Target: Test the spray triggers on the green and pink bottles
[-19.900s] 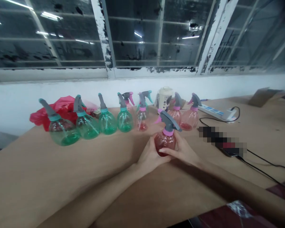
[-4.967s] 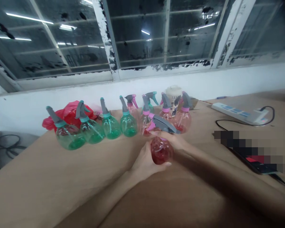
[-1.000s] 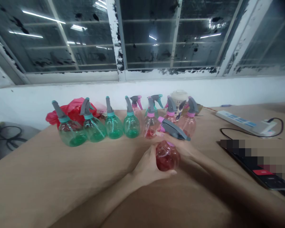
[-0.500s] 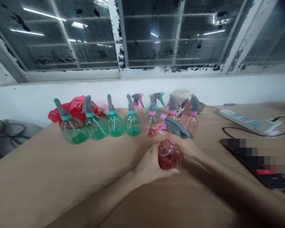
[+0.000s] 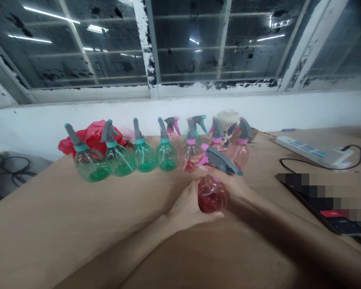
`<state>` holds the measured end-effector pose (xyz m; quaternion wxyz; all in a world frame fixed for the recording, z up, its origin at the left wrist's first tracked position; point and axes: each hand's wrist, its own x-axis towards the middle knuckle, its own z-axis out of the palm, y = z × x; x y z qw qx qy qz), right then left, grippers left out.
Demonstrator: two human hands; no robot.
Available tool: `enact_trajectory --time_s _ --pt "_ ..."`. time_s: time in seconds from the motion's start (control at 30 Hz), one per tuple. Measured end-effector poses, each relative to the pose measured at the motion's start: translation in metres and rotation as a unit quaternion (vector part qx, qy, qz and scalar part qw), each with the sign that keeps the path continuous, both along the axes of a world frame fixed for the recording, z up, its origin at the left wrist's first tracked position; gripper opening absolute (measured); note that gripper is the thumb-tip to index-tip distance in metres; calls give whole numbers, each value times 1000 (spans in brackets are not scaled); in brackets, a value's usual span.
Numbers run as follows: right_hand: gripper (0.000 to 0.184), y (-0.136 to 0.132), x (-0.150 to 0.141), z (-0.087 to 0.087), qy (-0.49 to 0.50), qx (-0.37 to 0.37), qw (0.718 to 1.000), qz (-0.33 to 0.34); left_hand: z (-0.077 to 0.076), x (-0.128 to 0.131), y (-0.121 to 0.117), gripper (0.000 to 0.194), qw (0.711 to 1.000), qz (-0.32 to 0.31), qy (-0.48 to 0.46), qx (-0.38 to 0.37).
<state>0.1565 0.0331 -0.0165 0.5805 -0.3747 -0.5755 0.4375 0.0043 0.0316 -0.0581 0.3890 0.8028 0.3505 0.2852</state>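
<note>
A clear pink spray bottle [image 5: 213, 196] with a grey and pink trigger head [image 5: 221, 158] is tilted between my hands, low over the table. My left hand [image 5: 188, 204] wraps around its round body from the left, thumb along the near side. My right hand [image 5: 233, 182] grips at the neck from behind and the right, its fingers partly hidden by the trigger head. Just beyond stands a row of spray bottles: several green ones, such as the green bottle [image 5: 167, 156], and pink ones, such as the pink bottle [image 5: 191, 156]. Reddish liquid shows in the held bottle.
Behind the row are a red plastic bag [image 5: 93, 136] and a lidded paper cup [image 5: 228, 116], close to the wall. To the right lie a white power strip [image 5: 313, 152] with a black cable and a phone [image 5: 315, 208]. Wooden tabletop [image 5: 108, 216] extends in front.
The whole view has shifted slightly, with everything a little further left and up. Both hands keep the same hold on the pink spray bottle.
</note>
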Motion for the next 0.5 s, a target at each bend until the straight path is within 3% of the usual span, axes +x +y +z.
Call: enact_trajectory --time_s 0.5 --pt "21 2 3 -2 -45 -35 998 -18 4 0 -3 85 1000 2 -5 -3"
